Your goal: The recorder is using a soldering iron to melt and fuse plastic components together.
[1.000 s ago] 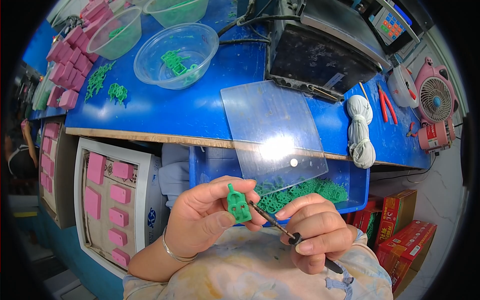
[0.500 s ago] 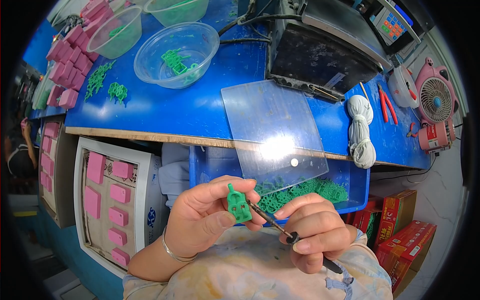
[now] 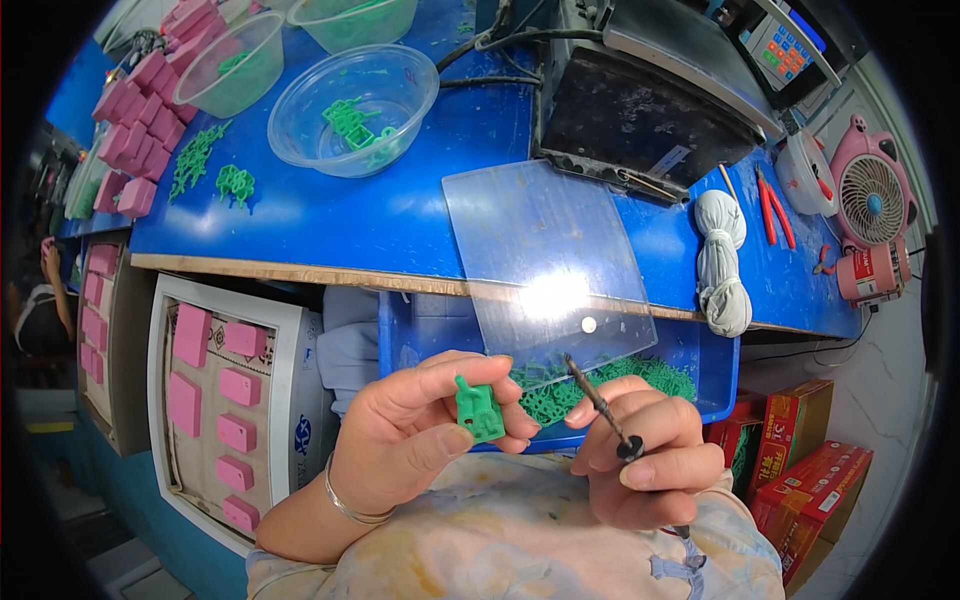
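Observation:
My left hand [image 3: 412, 408] pinches a small green wax piece [image 3: 481, 414], with a thin stem on top and recesses in its face, between thumb and fingers. My right hand [image 3: 655, 462] grips a soldering iron [image 3: 600, 403] with a black collar and a thin, brownish metal shaft. Its tip points up and to the left, apart from the green piece. Below the hands' far side sits a blue tray [image 3: 715, 385] holding a heap of green openwork pieces [image 3: 640, 385]. A clear sheet [image 3: 545, 230] lies from the blue table over part of that tray.
Clear bowls [image 3: 290, 150] with green pieces stand on the blue table [image 3: 330, 225]. Pink blocks [image 3: 140, 120] are stacked at left, more lie in a white-framed box [image 3: 265, 420]. A black machine [image 3: 640, 120], grey cloth bundle [image 3: 722, 262], red-handled pliers [image 3: 775, 210] and pink fan [image 3: 872, 195] stand right.
The soldering iron's tip has left the green wax piece, as my right hand moved right and turned it more upright. My left hand has tilted the piece slightly.

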{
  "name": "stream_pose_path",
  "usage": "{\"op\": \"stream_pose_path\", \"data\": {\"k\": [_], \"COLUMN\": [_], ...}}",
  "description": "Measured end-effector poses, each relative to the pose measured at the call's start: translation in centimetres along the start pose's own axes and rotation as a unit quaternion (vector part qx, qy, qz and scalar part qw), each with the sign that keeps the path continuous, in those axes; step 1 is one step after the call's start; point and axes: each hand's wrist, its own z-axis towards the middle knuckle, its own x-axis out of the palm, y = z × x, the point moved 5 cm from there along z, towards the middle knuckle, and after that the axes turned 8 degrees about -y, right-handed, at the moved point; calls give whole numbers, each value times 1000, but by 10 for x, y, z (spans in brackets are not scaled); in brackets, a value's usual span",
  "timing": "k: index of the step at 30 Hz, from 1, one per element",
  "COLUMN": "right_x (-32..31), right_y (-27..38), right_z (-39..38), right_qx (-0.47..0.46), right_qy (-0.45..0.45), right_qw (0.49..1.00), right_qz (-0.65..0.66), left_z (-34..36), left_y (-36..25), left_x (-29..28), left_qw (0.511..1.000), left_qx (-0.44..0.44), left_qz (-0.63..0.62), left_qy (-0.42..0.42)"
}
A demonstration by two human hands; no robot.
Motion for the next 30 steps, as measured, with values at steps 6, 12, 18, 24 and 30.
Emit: {"op": "stream_pose_path", "data": {"k": [6, 12, 18, 24, 30], "right_x": [-4, -4, -5, -5, -6], "right_y": [-8, -11, -10, -8, -7], "right_z": [-6, -9, -8, -7, -7], "right_qx": [65, 74, 63, 56, 48], "right_qy": [5, 38, 65, 83, 74], "right_qw": [998, 996, 995, 994, 995], "right_qz": [-16, -33, -38, -48, -45], "left_z": [2, 1, 0, 1, 2], "left_y": [-2, -4, -4, -5, -5], "left_x": [0, 1, 0, -1, 0], "left_qw": [999, 997, 997, 996, 996], "left_qx": [34, 49, 57, 54, 55], "left_qz": [17, 32, 41, 25, 21], "left_qy": [31, 41, 34, 66, 63]}}
